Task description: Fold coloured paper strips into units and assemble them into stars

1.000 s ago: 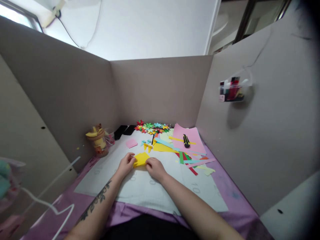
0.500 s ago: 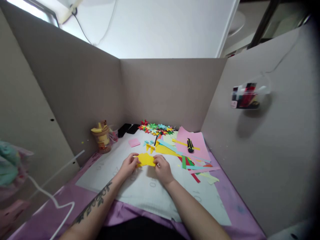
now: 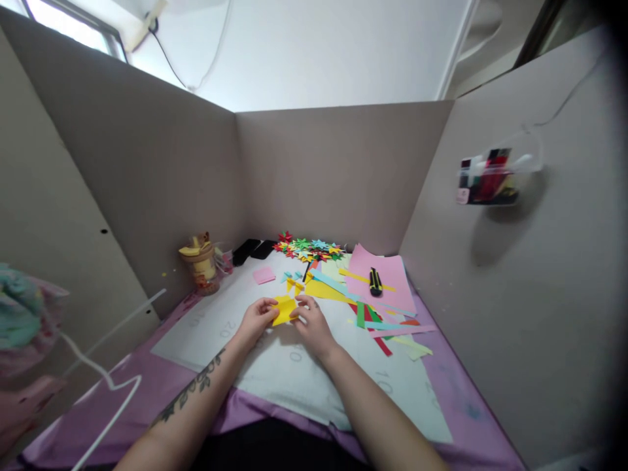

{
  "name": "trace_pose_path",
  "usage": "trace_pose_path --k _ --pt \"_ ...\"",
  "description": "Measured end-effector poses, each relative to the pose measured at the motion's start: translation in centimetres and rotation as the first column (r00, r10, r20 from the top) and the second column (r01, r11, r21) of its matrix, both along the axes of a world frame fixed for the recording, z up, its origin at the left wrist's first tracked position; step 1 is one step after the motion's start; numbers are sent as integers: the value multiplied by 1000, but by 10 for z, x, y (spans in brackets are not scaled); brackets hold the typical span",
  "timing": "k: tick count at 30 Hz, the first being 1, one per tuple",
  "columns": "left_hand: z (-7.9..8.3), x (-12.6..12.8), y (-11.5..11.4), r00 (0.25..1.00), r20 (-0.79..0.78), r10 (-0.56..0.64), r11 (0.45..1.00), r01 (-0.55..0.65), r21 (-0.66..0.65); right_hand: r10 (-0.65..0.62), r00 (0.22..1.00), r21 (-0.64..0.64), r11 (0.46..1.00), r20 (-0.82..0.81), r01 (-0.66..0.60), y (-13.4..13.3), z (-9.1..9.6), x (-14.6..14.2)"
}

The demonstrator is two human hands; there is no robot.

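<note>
A piece of yellow paper (image 3: 284, 311) is held between my two hands, just above the white sheet on the table. The fingers of my left hand (image 3: 260, 319) pinch its left edge. On the opposite edge, my right hand (image 3: 311, 324) grips it with thumb and fingers. Just beyond the paper lie small folded yellow pieces (image 3: 296, 286) and small folded light blue pieces (image 3: 292, 276). A pink pad of paper squares (image 3: 263, 275) rests to the left of them.
Colourful paper stars (image 3: 309, 247) are heaped at the back. A utility knife (image 3: 375, 282) lies on pink sheets (image 3: 400, 288) at right, with paper strips (image 3: 387, 327) nearer me. A decorated pot (image 3: 201, 265) and black phone-like slabs (image 3: 255, 250) stand back left. Partitions surround the table.
The yellow paper appears narrower and is tilted, and my right hand has come closer to my left. The camera view has shifted slightly.
</note>
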State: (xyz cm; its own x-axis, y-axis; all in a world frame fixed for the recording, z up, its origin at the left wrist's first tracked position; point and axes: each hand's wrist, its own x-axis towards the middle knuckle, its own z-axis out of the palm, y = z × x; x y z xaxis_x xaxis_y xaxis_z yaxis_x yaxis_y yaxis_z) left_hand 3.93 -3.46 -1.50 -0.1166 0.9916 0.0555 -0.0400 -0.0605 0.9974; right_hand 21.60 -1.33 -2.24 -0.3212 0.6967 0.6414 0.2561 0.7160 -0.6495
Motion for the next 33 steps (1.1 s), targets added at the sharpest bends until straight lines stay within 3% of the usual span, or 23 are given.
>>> trace_pose_path --k 5,9,12,23,33 --pt "-4 0 -3 993 -90 82 995 -77 57 -5 996 -172 985 -93 -11 7 2 1" --pt "-4 0 -2 987 -128 99 992 -87 96 71 977 -340 930 -203 -138 8 3 0" --pt "-3 0 0 987 -128 92 990 -77 118 76 950 -399 895 -302 -199 10 2 -3" --pt "-2 4 -4 986 -167 12 990 12 140 -33 896 -512 829 -444 -223 15 -5 -10" --pt "9 9 -13 948 -309 77 969 2 248 -104 909 -475 873 -403 -111 10 0 -8"
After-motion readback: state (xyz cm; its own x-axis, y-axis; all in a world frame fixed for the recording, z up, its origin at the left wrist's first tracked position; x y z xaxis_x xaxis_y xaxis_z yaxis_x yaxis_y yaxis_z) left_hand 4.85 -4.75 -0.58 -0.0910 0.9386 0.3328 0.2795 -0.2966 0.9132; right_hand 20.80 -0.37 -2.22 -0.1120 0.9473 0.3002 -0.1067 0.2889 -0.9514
